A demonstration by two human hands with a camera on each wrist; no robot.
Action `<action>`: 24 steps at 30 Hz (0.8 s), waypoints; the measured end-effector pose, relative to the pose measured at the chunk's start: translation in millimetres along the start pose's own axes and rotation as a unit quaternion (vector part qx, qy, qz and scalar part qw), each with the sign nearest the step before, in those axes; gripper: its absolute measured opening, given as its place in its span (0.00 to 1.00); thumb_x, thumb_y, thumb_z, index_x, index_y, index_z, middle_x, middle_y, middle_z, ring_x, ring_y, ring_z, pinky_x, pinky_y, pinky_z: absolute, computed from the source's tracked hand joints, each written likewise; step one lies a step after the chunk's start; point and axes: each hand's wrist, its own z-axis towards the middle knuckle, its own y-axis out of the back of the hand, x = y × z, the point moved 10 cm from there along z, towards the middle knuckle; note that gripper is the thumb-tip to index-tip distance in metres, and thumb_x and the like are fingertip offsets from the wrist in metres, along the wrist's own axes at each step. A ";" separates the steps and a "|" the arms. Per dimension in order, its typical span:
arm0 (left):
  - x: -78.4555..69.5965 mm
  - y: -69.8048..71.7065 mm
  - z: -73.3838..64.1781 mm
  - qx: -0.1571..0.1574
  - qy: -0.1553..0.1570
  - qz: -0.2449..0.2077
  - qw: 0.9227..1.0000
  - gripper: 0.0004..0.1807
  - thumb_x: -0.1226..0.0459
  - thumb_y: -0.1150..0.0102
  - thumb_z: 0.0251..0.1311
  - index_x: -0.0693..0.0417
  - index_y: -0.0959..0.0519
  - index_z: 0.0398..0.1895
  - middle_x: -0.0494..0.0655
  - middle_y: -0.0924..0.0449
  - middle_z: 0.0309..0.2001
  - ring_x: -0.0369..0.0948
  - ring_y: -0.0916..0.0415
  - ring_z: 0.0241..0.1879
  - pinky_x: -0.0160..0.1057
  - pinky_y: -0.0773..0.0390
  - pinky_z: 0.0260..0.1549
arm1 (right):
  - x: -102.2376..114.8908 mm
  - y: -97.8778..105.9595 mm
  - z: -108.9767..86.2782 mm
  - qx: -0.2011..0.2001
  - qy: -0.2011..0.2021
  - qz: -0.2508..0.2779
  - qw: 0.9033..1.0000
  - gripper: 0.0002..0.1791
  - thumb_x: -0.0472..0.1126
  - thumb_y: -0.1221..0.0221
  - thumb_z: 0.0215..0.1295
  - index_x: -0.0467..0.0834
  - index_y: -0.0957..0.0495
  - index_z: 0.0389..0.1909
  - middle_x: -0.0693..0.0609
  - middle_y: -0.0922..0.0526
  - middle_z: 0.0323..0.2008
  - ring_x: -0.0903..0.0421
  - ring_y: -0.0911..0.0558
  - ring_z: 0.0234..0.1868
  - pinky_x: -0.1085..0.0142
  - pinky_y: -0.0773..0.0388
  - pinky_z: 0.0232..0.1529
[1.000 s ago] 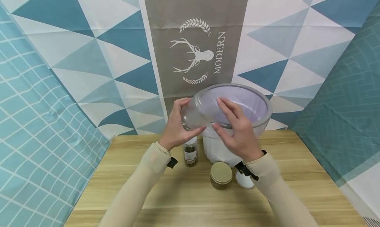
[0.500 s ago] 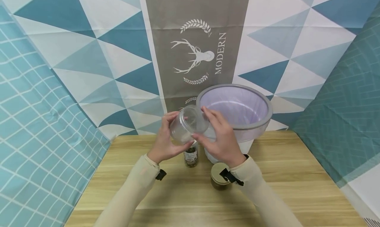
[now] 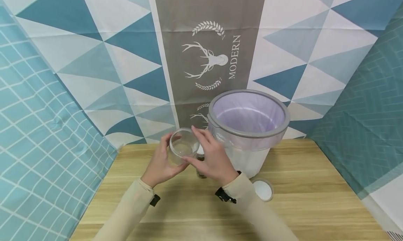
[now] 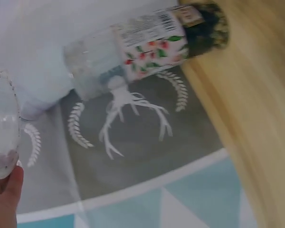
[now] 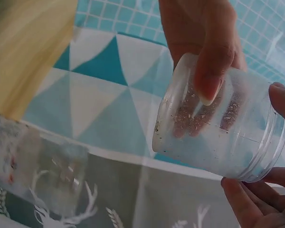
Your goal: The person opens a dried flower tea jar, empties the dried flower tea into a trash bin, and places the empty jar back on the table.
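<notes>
My two hands hold a clear, wide-mouthed plastic jar (image 3: pixel 184 146) above the wooden table, left of the bin. Its mouth tilts up toward the head view. With thumb and fingers, the left hand (image 3: pixel 161 167) grips the jar's body. The right hand (image 3: pixel 215 160) pinches it at the rim. In the right wrist view small brown crumbs cling to the wall of the jar (image 5: pixel 218 123) near its base. Behind the right hand stands a capped bottle (image 3: pixel 200 171) with dark contents, partly hidden; the left wrist view shows the bottle's fruit-patterned label (image 4: pixel 154 47).
A purple-lined bin (image 3: pixel 248 139) with a grey rim stands at the back, against the patterned wall cloth. A white disc, maybe a lid (image 3: pixel 263 190), lies beside the right forearm. Blue tile-patterned cloth (image 3: pixel 37 136) hangs on the left.
Both hands have brought the jar down and left, away from the bin's rim, and turned its mouth up toward the head view. The gold-lidded jar is now hidden by the right arm.
</notes>
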 end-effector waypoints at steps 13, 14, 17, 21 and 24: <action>51.1 1.2 -40.8 0.022 0.119 0.050 0.991 0.55 0.56 0.17 0.46 0.61 0.42 0.73 0.61 0.23 0.64 0.61 0.24 0.63 0.65 0.24 0.60 | -14.6 -68.3 -8.3 0.077 -0.042 0.004 0.996 0.47 0.50 0.24 0.58 0.36 0.33 0.74 0.43 0.23 0.63 0.45 0.16 0.57 0.55 0.17 0.58; 55.1 -0.6 -43.3 0.029 0.126 0.048 0.990 0.55 0.57 0.17 0.46 0.61 0.41 0.73 0.62 0.22 0.64 0.60 0.23 0.63 0.65 0.24 0.60 | -16.7 -74.2 -10.1 0.087 -0.048 0.002 0.995 0.47 0.50 0.24 0.58 0.36 0.33 0.74 0.43 0.23 0.63 0.46 0.16 0.56 0.55 0.17 0.58; 68.7 -7.9 -51.2 0.052 0.158 0.038 0.985 0.55 0.59 0.16 0.45 0.58 0.40 0.73 0.61 0.21 0.64 0.60 0.23 0.64 0.65 0.25 0.61 | -22.8 -92.4 -16.3 0.118 -0.069 -0.013 0.990 0.47 0.50 0.25 0.58 0.37 0.33 0.74 0.43 0.24 0.66 0.46 0.16 0.58 0.56 0.17 0.59; 87.9 -22.0 -62.4 0.087 0.212 0.023 0.973 0.54 0.61 0.15 0.43 0.58 0.39 0.73 0.63 0.22 0.65 0.60 0.25 0.66 0.64 0.27 0.64 | -31.5 -115.4 -27.4 0.158 -0.103 -0.035 0.981 0.47 0.50 0.25 0.58 0.36 0.33 0.74 0.43 0.24 0.67 0.46 0.17 0.60 0.56 0.18 0.60; 98.9 -31.4 -72.0 0.107 0.247 0.020 0.963 0.54 0.61 0.14 0.42 0.62 0.38 0.71 0.65 0.24 0.66 0.61 0.24 0.65 0.62 0.25 0.64 | -37.2 -131.5 -37.4 0.186 -0.119 -0.051 0.974 0.46 0.51 0.26 0.59 0.37 0.33 0.75 0.43 0.25 0.67 0.46 0.16 0.58 0.57 0.18 0.60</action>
